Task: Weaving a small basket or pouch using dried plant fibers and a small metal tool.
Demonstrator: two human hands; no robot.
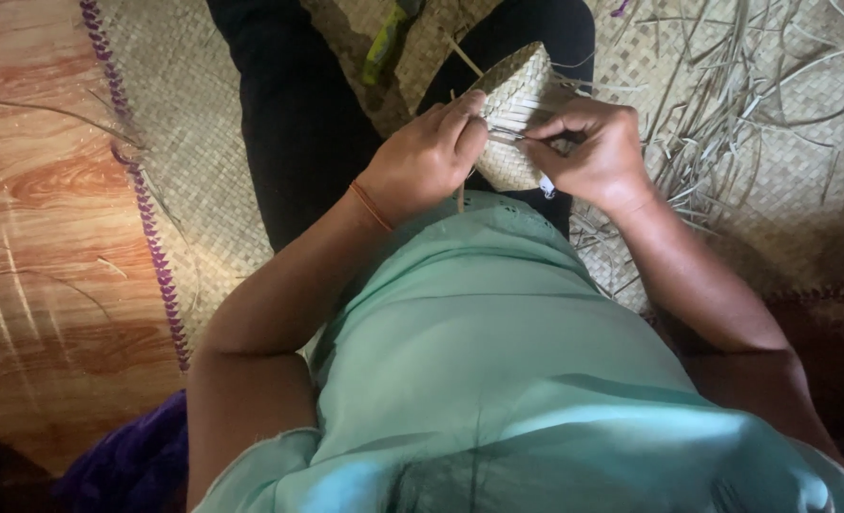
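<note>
Hidden parts: where the pale mint-green cotton top (498, 351) filled the near foreground, it covered the lap and the lower edge of the work, and both forearms were partly cut off at the bottom corners.
Left hand (429, 157): closed into a loose fist, thumb and fingers pressed on the near-left side of the small pale woven straw basket (515, 104); a thin orange band (372, 205) circled the wrist.
Right hand (595, 152): fingers curled shut, pinching a thin flat straw strip (508, 136) that ran across the basket's side towards the left thumb.
Basket place: between the two hands, just beyond the top's hem, resting over the black trouser legs (298, 114); its far, rounded end pointed away from the person.
Hard to tell: a small white thing (546, 186) under the right hand was too small to identify.
Mat: a broad tan plaited mat (203, 190) with a purple stitched edge (146, 218) lay under the legs on a wood-grain floor (42, 237).
Loose straw: dry strips (726, 114) lay scattered on the far right.
Far edge: a yellow-green object (384, 43) lay between the knees, its shape unclear.
</note>
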